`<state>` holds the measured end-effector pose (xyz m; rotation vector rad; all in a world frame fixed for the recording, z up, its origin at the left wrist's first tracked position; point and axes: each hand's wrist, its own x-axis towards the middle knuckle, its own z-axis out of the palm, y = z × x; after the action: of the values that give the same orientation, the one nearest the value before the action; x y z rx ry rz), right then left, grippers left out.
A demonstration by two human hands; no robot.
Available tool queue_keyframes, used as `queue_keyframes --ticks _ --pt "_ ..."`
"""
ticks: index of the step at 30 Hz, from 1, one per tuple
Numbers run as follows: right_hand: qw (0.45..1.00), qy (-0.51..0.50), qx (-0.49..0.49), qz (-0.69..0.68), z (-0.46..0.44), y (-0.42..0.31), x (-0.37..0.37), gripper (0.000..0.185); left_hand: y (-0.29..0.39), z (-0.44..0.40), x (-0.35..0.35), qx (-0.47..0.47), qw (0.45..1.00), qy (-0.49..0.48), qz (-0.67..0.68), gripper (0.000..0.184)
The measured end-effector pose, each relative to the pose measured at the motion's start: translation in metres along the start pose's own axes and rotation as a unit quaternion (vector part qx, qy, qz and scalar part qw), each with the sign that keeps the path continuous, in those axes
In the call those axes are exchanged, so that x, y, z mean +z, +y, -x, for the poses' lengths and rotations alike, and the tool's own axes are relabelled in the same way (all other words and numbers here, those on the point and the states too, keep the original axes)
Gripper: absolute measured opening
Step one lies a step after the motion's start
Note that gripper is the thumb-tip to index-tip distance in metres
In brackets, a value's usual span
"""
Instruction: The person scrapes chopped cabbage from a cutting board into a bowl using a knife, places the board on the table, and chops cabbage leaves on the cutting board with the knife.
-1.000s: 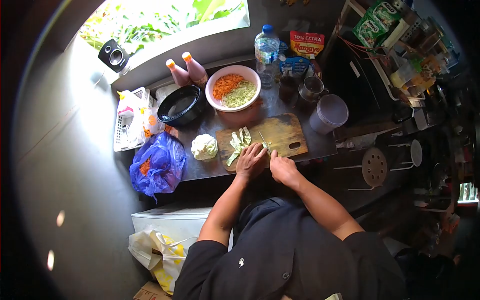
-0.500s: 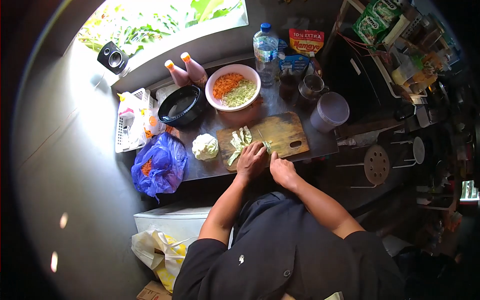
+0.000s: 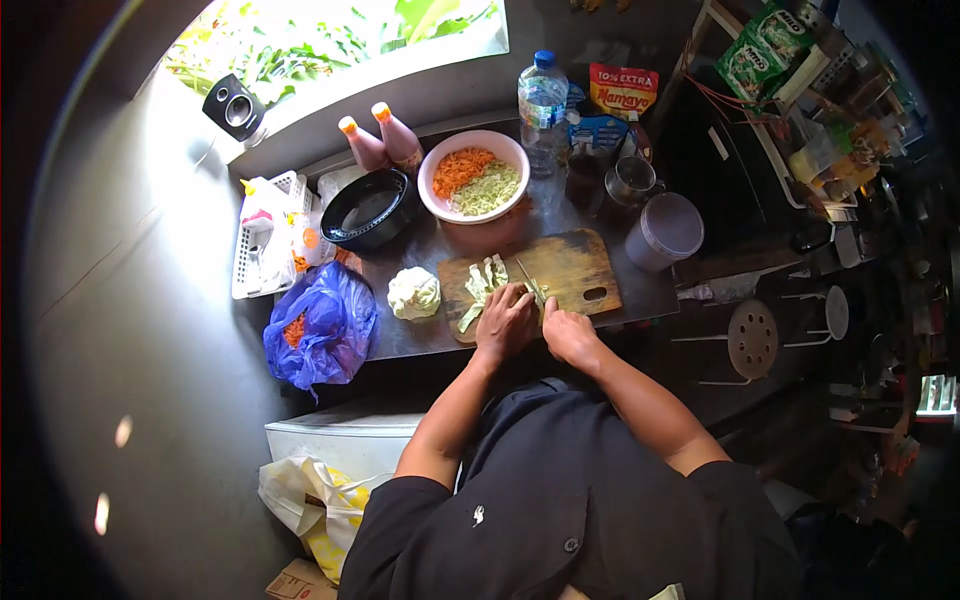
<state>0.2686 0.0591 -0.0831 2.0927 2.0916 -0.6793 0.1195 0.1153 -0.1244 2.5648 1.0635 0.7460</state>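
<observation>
A wooden cutting board [image 3: 575, 262] lies on the dark table. My right hand [image 3: 569, 332] is wrapped round a knife [image 3: 527, 273], whose blade points away over the board. Left of the blade, my left hand [image 3: 507, 318] presses down with bent fingers on cabbage, largely hidden beneath it. Cut cabbage pieces [image 3: 486, 281] spread over the board's left part, and small bits lie by the blade. A partial cabbage head [image 3: 414, 293] sits just left of the board. Behind it, a pink bowl [image 3: 474, 216] holds shredded orange and pale green vegetables.
A black bowl [image 3: 367, 236], two orange-capped bottles [image 3: 403, 146] and a white basket [image 3: 243, 262] stand at the left. A blue plastic bag [image 3: 340, 330] rests at the table's left edge. Farther right are a water bottle [image 3: 541, 120], a glass mug [image 3: 631, 181] and a lidded tub [image 3: 665, 232].
The view has shifted slightly. My hands stay at nearly the same place on the board, while the knife blade has changed its angle a little between frames.
</observation>
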Motion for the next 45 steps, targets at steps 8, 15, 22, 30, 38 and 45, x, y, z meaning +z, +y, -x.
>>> queue_keyframes --ticks 8,15,22,30,38,45 --pt "0.999 0.007 0.002 -0.036 0.020 -0.002 0.002 0.028 0.001 0.000 0.006 -0.070 0.995 0.072 0.009 0.030" --pt "1.000 -0.001 0.015 -0.002 0.007 -0.006 0.008 0.026 -0.002 0.001 0.003 -0.031 0.999 0.040 0.005 0.028" --pt "1.000 -0.012 -0.004 0.001 0.013 -0.004 0.008 0.028 0.000 -0.002 -0.001 -0.031 0.998 0.056 0.015 0.022" --pt "1.000 -0.026 -0.009 0.005 0.010 -0.002 -0.006 0.027 -0.001 0.000 0.004 -0.028 0.997 0.074 0.006 0.014" --pt "0.999 -0.053 0.007 -0.004 0.009 0.000 0.003 0.026 0.000 -0.003 0.002 -0.028 0.997 0.078 0.005 0.016" --pt "0.998 -0.056 0.012 0.007 0.008 -0.006 0.011 0.026 -0.006 0.001 0.009 -0.015 0.996 0.085 0.000 0.017"
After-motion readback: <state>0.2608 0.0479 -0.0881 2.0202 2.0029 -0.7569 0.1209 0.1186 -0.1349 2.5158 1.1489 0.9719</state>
